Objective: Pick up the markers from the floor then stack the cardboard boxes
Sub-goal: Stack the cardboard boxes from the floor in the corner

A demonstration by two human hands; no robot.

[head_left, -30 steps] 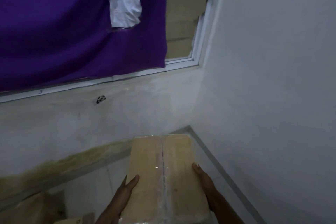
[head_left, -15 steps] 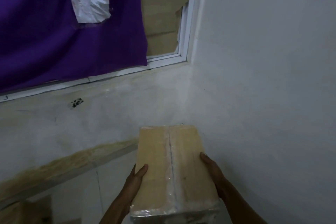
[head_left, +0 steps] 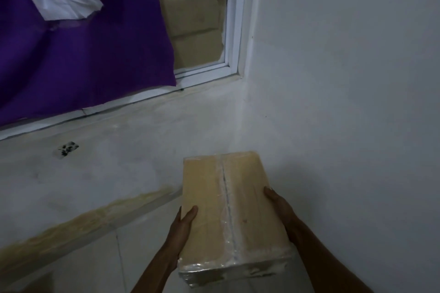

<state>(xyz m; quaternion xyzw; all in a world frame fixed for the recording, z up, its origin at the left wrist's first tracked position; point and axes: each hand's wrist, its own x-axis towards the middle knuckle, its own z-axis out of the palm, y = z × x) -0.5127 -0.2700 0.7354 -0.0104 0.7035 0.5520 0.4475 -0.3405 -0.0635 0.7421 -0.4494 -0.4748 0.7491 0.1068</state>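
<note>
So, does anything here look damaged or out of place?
The cardboard sheet in the white window frame is torn at its right edge, and a yellowish stain runs low along the wall at left. The held box looks intact.

Held forward, the left grip [head_left: 183, 228] and right grip [head_left: 278, 207] clasp opposite sides of the cardboard box [head_left: 214, 197].

1. The floor [head_left: 78, 266] is showing at the lower left. It is pale tile, with one thin grout line [head_left: 119, 259] running away from the wall.
2. A yellowish, stained strip [head_left: 78, 227] is running along the wall's foot, meeting the far edge of the tiles.
3. The cardboard box [head_left: 214, 209] is hanging above the tiles, touching none of them. The left hand [head_left: 183, 226] and right hand [head_left: 278, 209] are gripping its two long sides, with the thumbs lying on top.
</note>
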